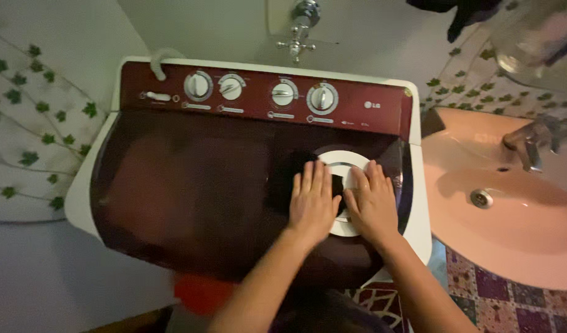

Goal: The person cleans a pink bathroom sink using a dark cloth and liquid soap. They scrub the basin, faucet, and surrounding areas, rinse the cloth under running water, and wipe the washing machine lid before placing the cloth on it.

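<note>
Dark maroon plastic covers the top of a white twin-tub washing machine (80,197), and both bare hands lie flat on its right-hand lid (234,203). The left hand (312,202) rests palm down with the fingers straight and close together, holding nothing. The right hand (373,206) lies just beside it, also flat and empty, the two thumbs nearly touching. Under and around the palms sits a round white ring (339,159) seen through the tinted lid, on the right side of the machine, nearer the person than the controls. Inside the ring something dark shows, though the glare makes it hard to tell what it is.

Along the far edge runs a maroon control panel (259,114) with four white round dials (199,86) in a row. Beyond it, on the pale wall, hangs a chrome cross-handled tap (297,34). To the right stands a pink ceramic washbasin (518,216) with a metal drain. On the left, a white curtain printed with green ivy leaves (30,123) hangs beside the machine.
</note>
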